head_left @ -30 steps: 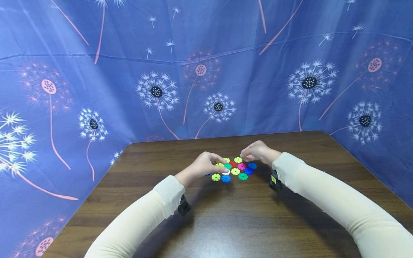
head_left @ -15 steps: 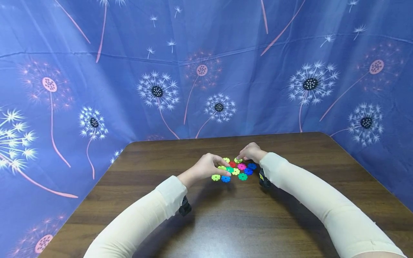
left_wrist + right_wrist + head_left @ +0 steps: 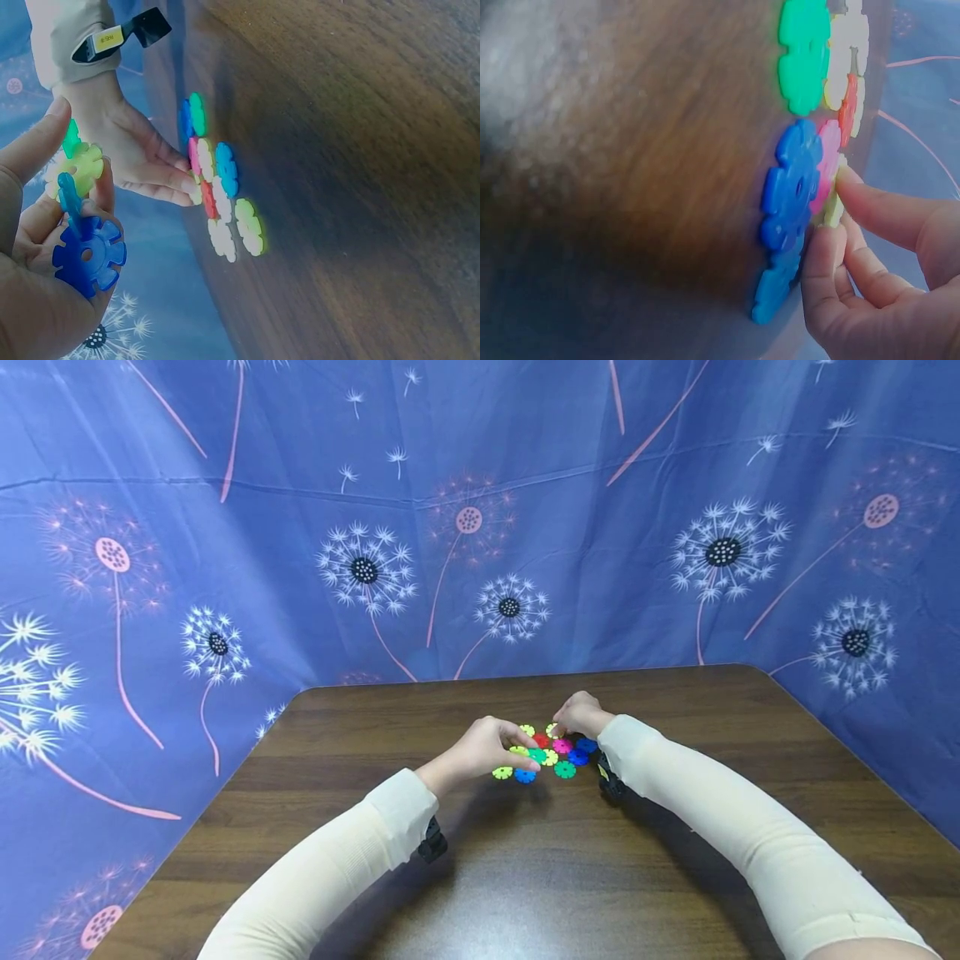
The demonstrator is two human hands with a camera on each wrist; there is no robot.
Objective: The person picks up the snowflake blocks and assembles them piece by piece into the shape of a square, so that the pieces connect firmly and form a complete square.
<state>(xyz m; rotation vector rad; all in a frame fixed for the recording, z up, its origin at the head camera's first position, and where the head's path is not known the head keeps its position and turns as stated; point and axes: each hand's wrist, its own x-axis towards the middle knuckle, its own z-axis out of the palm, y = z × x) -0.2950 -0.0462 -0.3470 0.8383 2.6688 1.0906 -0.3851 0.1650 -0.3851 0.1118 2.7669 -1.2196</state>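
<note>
Four linked multicoloured plastic discs [image 3: 71, 199] fill the gripping left hand [image 3: 478, 750]; right hand [image 3: 581, 714] pinches yellow-green disc [image 3: 834, 210]; loose discs [image 3: 562, 747] remain toward desk's far edge [image 3: 420, 692].

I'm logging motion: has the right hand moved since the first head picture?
Yes: the right hand has moved left in the head view, judged against the pink disc.

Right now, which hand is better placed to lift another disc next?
Probably the right hand: its fingers pinch a yellow-green notched disc beside the pink disc, while the left hand holds linked discs.
</note>
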